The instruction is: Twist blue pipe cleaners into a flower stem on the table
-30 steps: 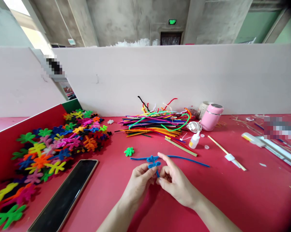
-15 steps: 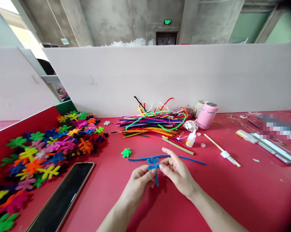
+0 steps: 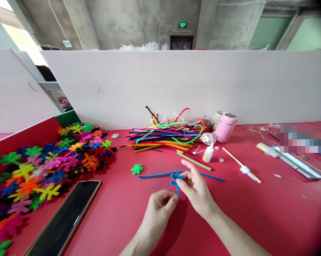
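Observation:
A half-made blue pipe-cleaner flower [image 3: 176, 177] is held just above the red table [image 3: 256, 213], near its front middle. My right hand [image 3: 196, 188] pinches the flower at its centre with thumb and forefinger, the other fingers spread. My left hand [image 3: 160, 204] is closed on the flower's loose blue tail just below it. A long straight blue pipe cleaner [image 3: 160, 174] lies on the table right behind the hands. A small green finished flower [image 3: 137, 169] lies to the left of it.
A heap of coloured pipe-cleaner flowers [image 3: 51, 160] fills the left side by a red board. A dark phone [image 3: 67, 217] lies front left. A pile of pipe cleaners [image 3: 165, 137], a glue bottle [image 3: 208, 153], a pink cup [image 3: 225, 127] and sticks [image 3: 240, 164] lie behind.
My left hand has slid down and back along the blue tail, away from the flower head. My right hand keeps its pinch on the flower. The camera has swung slightly right.

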`<act>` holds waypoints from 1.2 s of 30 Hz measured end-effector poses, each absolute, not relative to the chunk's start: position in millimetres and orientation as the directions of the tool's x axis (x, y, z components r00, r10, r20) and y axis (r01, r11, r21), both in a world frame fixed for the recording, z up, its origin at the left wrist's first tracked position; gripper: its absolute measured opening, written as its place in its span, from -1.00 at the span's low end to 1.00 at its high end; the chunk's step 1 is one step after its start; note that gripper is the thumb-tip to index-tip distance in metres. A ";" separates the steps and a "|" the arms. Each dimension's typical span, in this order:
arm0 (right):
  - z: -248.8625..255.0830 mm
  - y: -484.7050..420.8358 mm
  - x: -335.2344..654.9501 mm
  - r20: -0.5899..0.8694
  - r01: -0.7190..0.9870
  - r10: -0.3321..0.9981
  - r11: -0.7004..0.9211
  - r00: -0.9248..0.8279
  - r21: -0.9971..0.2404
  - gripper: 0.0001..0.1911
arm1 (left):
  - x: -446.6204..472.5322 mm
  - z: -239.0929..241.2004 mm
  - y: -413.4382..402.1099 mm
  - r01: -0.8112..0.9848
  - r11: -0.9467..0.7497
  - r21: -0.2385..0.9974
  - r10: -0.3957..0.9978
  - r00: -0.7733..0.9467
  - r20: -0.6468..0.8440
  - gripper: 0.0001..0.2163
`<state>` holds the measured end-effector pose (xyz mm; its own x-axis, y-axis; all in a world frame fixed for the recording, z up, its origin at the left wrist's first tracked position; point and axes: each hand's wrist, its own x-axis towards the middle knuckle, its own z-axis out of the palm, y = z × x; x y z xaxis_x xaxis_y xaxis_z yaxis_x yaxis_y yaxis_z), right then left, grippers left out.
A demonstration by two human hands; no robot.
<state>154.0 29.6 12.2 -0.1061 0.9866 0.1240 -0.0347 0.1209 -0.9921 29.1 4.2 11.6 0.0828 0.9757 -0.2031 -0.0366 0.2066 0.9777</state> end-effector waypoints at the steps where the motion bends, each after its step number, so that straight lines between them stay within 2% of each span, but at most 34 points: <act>1: 12.2 29.4 153.9 0.133 -0.021 0.987 0.131 -0.095 -0.991 -0.48 | 30.1 11.8 3.7 -0.040 0.192 0.981 0.979 0.076 -0.189 -0.73; 6: 10.1 29.1 152.8 0.130 -0.017 0.988 0.129 -0.083 -0.991 -0.47 | 30.2 12.5 3.6 -0.079 0.196 0.978 0.979 0.072 -0.190 -0.73; 10: 8.6 31.4 153.3 0.094 -0.092 0.993 0.087 -0.070 -0.992 -0.47 | 28.9 13.5 2.6 -0.080 0.239 0.968 0.968 0.101 -0.231 -0.74; 15: 9.4 34.5 156.0 0.065 -0.190 0.998 0.065 0.003 -0.980 -0.48 | 28.4 12.7 3.0 -0.019 0.206 0.978 0.967 0.155 -0.201 -0.68; 21: 13.0 31.7 154.0 0.055 -0.223 0.998 0.050 -0.018 -0.973 -0.47 | 30.7 11.2 2.6 0.037 0.216 0.976 0.965 0.143 -0.219 -0.75; 32: 9.4 29.7 151.2 0.121 -0.144 0.992 0.114 -0.036 -0.983 -0.48 | 29.8 14.3 0.1 -0.103 0.197 0.975 0.974 0.137 -0.182 -0.77; 36: 9.1 29.9 151.4 0.121 -0.155 0.992 0.114 -0.039 -0.981 -0.48 | 29.4 14.0 0.2 -0.092 0.197 0.976 0.973 0.140 -0.183 -0.78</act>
<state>151.4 29.9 9.1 -0.0390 0.9919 0.1212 -0.1548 0.1138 -0.9814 29.4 0.2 14.0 0.1395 0.9731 -0.1831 -0.0920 0.1969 0.9761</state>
